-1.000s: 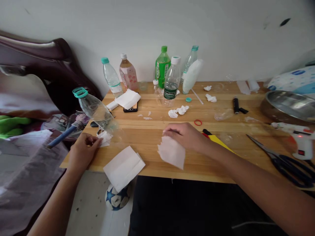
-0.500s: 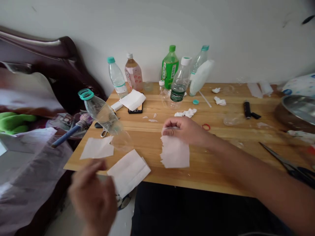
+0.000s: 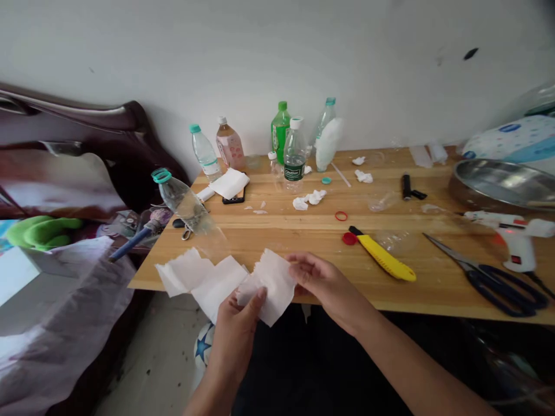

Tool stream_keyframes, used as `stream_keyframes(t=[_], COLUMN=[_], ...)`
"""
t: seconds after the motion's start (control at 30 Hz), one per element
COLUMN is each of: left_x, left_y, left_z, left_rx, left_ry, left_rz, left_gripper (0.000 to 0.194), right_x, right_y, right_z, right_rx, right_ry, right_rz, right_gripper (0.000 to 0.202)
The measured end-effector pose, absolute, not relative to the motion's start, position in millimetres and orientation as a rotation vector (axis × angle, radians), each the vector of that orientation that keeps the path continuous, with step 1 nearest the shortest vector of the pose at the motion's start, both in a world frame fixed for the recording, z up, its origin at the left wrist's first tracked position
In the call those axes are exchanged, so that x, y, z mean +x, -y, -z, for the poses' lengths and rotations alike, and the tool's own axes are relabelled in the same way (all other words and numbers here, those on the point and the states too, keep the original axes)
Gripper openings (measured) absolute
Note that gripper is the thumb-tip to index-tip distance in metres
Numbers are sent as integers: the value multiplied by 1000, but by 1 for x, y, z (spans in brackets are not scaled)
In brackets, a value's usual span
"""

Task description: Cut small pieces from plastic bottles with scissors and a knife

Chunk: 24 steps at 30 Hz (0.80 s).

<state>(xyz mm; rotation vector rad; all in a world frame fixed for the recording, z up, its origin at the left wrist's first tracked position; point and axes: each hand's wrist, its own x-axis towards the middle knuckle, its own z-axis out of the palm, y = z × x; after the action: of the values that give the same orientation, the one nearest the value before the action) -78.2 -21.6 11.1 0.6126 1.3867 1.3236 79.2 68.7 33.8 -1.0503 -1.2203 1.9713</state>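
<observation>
Between my hands, just above the table's front edge, is a torn piece of white tissue paper (image 3: pixel 274 283). My left hand (image 3: pixel 238 329) pinches it from the lower left, thumb on top. At its right edge, my right hand (image 3: pixel 316 280) grips it with bent fingers. More white paper lies just left of my left hand: a folded sheet (image 3: pixel 215 283) over the table edge and a ragged piece (image 3: pixel 182 270) beside it. A clear plastic bottle (image 3: pixel 188 202) with a teal neck ring leans behind those papers.
A yellow utility knife (image 3: pixel 385 257), scissors (image 3: pixel 485 277) and a white glue gun (image 3: pixel 514 234) lie on the right, near a metal basin (image 3: pixel 498 182). Along the wall stand several bottles, including a green one (image 3: pixel 280 130). Crumpled tissue (image 3: pixel 309 199) lies mid-table.
My right hand has lifted the paper from the table toward the front edge. My left hand has moved right and now grips it too. The view has shifted right.
</observation>
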Motion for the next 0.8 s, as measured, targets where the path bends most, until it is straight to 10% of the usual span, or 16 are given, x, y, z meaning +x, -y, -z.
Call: stream_keyframes(t=[0.47, 0.8], left_x=[-155, -183], left_y=[71, 58], left_z=[31, 37], left_rx=[2081, 2412], left_ry=[-2570, -2304], left_rz=[-964, -481], left_gripper=[80, 85], right_x=[123, 130], right_y=[-21, -6], right_z=[-10, -1], right_rx=[-1172, -1187], right_ry=[1051, 1022], right_rz=[-1824, -1797], right_gripper=[34, 33])
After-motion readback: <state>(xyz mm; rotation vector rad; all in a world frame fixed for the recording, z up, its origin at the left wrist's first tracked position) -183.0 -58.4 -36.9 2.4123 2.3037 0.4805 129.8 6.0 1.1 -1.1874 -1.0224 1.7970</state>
